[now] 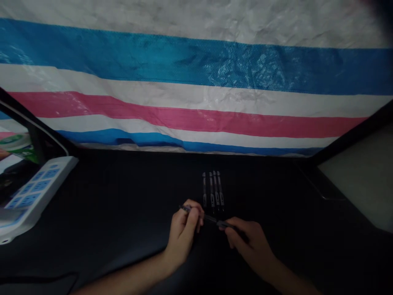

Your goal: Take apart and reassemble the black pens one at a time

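My left hand and my right hand are low in the middle of the view, over a black table. Together they hold one dark pen that lies across between them: the left fingers pinch its left end, the right fingers grip its right end. Just beyond the hands, several pens lie side by side in a neat row on the table, pointing away from me. They are dark with pale glints along their barrels.
A white power strip with blue sockets lies at the left edge of the table. A tarp with blue, white and pink stripes hangs behind the table. A pale surface lies beyond the table's right edge.
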The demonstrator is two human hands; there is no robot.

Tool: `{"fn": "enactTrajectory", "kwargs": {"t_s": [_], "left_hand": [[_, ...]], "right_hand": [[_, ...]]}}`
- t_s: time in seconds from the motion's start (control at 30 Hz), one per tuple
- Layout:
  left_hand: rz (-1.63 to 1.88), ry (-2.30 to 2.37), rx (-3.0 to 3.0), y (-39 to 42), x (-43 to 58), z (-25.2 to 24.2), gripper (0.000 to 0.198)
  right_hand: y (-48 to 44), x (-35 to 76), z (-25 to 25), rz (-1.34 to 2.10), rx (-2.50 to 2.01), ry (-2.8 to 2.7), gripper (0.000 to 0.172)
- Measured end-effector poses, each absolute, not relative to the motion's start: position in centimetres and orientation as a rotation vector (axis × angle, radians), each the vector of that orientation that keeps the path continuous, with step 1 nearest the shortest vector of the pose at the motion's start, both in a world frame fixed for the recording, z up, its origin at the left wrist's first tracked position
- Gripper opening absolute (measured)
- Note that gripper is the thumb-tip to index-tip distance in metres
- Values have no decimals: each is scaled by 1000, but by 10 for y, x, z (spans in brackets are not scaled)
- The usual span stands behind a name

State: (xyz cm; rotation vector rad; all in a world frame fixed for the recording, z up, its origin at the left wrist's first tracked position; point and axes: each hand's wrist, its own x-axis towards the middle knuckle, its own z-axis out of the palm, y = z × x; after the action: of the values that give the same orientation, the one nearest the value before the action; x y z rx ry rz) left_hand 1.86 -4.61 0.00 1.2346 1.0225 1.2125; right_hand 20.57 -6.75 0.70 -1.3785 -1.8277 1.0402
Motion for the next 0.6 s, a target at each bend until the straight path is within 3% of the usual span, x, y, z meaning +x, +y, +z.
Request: {"fn": "enactTrajectory", "kwargs": {"t_s": [0.07,0.2,0.47,0.6], "left_hand": [[1185,945,1219,-44,20,-1,20],[1218,764,1170,-37,21,-2,20],[1290,892,980,3,7,3,66],[1346,903,981,10,3,0,68]], "right_hand": [[-67,204,5,1021,-1401,-1843,27],[-66,203,5,1098,-1397,-1874,23],[-65,206,2,1251,-1322,-1786,28],[-65,206,0,1276,-1316,-1779,27]]}}
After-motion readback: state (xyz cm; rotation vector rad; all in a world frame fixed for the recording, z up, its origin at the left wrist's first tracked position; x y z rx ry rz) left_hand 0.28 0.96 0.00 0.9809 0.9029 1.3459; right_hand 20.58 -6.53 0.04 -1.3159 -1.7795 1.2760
